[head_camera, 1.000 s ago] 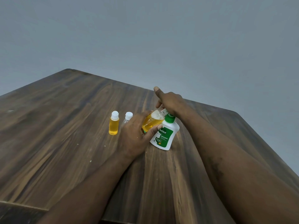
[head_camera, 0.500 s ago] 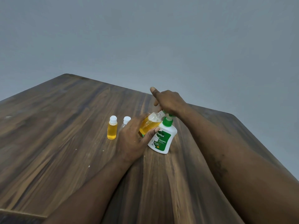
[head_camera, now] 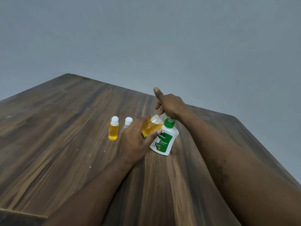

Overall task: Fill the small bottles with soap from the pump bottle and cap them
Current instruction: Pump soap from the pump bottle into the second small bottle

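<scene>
A white pump bottle point(head_camera: 164, 141) with a green label and green collar stands on the wooden table point(head_camera: 65, 144). My left hand point(head_camera: 135, 139) grips a small bottle point(head_camera: 152, 126), partly full of yellow soap, and tilts its open neck up against the pump's nozzle. On top of the pump head rests my right hand point(head_camera: 169, 103), fingers curled over it, thumb sticking up. To the left stand a capped small bottle point(head_camera: 113, 130) full of yellow soap and a capped clear small bottle point(head_camera: 127, 123), half hidden behind my left hand.
The table's far edge runs just behind my right hand, with a plain grey wall beyond. Small white specks point(head_camera: 90, 167) lie on the wood near my left wrist. A seam in the tabletop shows at the lower left.
The yellow soap in the tilted bottle has risen a little. Both hands keep their hold at the pump; the view has shifted slightly.
</scene>
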{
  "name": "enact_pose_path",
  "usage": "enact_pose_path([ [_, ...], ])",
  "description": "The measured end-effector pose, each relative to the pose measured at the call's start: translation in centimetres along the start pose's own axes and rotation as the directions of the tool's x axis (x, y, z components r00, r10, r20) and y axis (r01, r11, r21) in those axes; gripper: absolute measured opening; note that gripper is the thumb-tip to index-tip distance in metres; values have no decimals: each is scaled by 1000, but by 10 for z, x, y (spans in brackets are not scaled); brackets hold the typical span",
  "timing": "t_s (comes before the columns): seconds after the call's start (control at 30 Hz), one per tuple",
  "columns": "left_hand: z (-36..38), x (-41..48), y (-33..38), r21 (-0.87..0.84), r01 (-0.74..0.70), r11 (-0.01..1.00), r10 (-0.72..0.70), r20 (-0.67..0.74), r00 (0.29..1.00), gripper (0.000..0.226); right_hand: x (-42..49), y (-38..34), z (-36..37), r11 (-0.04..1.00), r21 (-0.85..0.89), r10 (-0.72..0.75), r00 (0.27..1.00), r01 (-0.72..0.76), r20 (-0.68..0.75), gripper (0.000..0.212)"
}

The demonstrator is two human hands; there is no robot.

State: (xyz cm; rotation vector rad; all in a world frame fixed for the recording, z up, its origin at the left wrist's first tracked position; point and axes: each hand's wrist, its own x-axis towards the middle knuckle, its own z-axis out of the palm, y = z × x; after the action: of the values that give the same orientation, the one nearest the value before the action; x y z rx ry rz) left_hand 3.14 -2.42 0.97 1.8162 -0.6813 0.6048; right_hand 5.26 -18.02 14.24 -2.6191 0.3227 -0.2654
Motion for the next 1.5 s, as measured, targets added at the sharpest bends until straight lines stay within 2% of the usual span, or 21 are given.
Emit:
enact_pose_path([
  [0.23,-1,0,4,-31,11,999,-12,-32,999,52,-2,-5,-12,1000,0,-31,999,31,-27,82],
  [0.53,-1,0,-1,26,16,1000,-16,5,1000,56,-7,1,4,999,-29,31,998,-30,56,86],
  [1.0,-1,-1,6,-27,23,999,-24,-28,999,51,0,-5,-18,999,36,10,999,-9,-33,86],
  [1.2,1,2,-1,4,9,1000,-9,9,1000,54,-8,3,1,999,-24,45,997,-44,66,90],
  [1.5,0,-1,0,27,25,999,-26,21,999,57,-6,4,2,999,-39,10,999,-8,39,89],
])
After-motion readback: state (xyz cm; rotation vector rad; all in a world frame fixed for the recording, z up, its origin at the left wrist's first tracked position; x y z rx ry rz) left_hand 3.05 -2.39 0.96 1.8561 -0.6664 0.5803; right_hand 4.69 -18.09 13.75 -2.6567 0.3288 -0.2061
